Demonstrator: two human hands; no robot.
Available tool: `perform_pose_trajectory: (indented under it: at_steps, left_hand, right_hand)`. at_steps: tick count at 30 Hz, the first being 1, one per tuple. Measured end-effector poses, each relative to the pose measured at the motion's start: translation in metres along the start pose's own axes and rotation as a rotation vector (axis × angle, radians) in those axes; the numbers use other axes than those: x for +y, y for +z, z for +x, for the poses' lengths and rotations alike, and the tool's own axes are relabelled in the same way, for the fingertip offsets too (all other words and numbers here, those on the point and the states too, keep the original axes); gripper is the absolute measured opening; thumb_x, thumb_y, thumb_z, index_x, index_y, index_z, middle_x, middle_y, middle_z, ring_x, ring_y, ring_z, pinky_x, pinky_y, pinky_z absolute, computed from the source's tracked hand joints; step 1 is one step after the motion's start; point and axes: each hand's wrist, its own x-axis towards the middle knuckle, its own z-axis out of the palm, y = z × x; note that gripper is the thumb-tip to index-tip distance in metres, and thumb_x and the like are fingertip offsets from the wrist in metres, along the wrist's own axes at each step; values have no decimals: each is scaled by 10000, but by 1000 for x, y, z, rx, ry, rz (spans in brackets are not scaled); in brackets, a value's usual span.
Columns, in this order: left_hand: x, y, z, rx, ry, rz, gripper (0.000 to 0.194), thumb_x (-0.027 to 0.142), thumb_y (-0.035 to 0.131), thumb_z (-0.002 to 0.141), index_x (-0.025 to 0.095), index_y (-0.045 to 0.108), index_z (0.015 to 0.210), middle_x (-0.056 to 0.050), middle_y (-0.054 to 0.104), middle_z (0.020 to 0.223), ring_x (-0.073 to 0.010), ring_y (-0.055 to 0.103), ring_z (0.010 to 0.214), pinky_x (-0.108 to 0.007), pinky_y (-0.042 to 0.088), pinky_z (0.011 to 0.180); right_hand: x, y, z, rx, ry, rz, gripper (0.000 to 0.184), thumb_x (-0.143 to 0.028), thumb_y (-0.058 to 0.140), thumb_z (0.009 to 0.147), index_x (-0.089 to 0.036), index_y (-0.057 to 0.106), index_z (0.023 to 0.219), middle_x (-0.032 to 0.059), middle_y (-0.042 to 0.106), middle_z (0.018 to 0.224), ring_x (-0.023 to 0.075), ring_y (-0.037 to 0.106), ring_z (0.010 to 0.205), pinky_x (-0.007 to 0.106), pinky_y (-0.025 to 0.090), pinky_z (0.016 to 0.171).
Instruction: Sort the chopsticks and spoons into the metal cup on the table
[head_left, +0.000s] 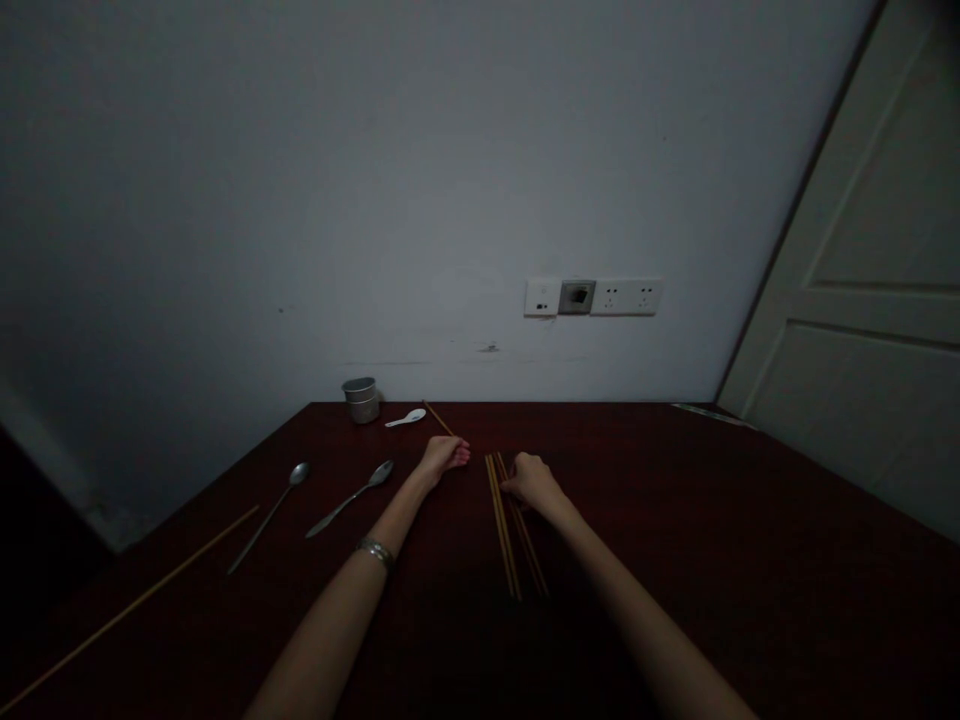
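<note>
My left hand [445, 455] is closed over the dark red table, its fingers curled in. A thin wooden chopstick [436, 416] slants out from its far side toward the back left; the end at the fingers is hidden. To the right, my right hand [534, 480] pinches at the right-hand chopsticks [529, 545] of a group on the table, its fingertips near their far ends. Just left of these, more chopsticks [501, 525] lie side by side, pointing away from me. A narrow gap parts the two sets at the near end.
Left of my arms lie a metal spoon [352, 506], a long-handled spoon [271, 510] and a long thin stick [142, 597]. A metal cup [362, 400] and a white spoon [406, 418] are near the wall. Wall sockets [592, 297] and a door [870, 270] lie beyond the table [712, 560].
</note>
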Motion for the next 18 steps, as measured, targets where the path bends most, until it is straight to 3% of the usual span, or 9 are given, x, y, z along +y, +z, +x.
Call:
perform_pose_trajectory:
  at_steps: [7,18]
  left_hand:
    - [-2,-1,3,-13,5,6,137,101,492,734,73,590,644,-45,587,521,-98,564,455,-208,480,508]
    - [-2,-2,2,-21,4,21,101,120,527,708,80,595,645,-52,603,550,-96,571,475,-207,482,526]
  right_hand:
    - [-1,1,3,-129,59,161,92,-166,630,625,-125,618,706,113,690,793,188,652,532,194,451,377]
    - [-1,0,6,-253,105,193,107,-152,656,617,-113,627,713,72,687,612,145,635,465,174,479,435]
